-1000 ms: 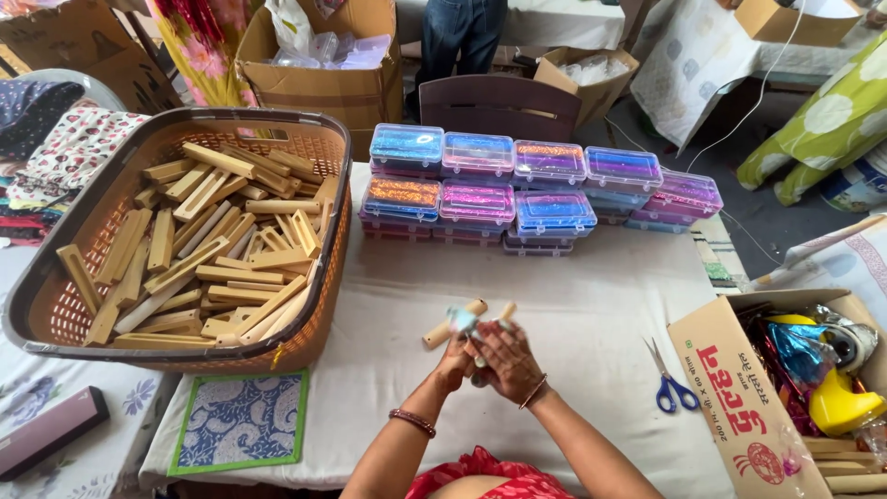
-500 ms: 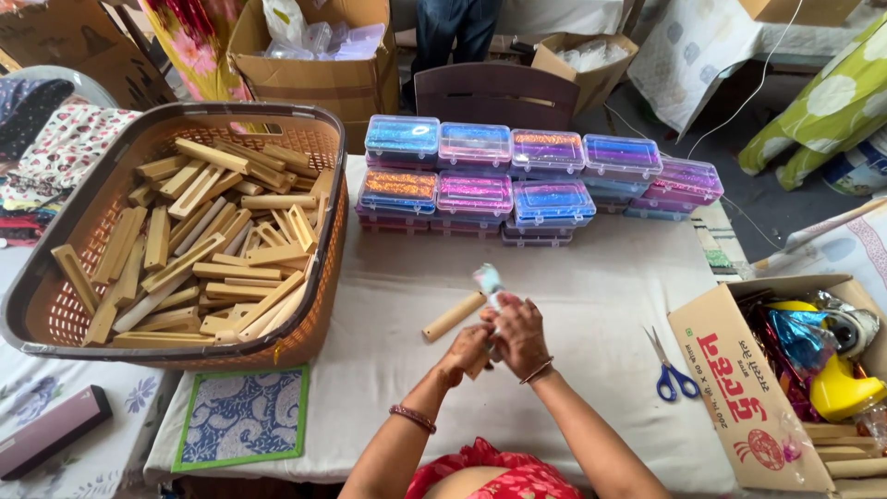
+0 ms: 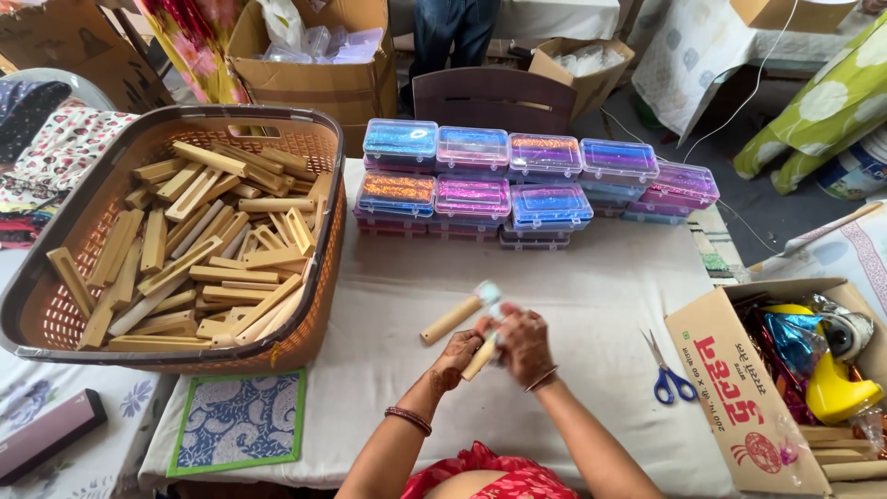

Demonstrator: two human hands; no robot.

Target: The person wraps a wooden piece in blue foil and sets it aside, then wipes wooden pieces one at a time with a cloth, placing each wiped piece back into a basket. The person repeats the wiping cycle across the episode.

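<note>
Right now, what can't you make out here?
Head view only:
- Pale thing at the stick's tip: blurred by motion.
- Second stick: mostly covered by the left hand and right hand.
- Plastic cases: contents too small to tell.
- Open box: cut off by the right edge.

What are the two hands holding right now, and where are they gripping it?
Both the left hand and right hand hold wooden sticks with a pale wrap at their far tips, gripped at the near ends. The exact finger placement is unclear.
</note>
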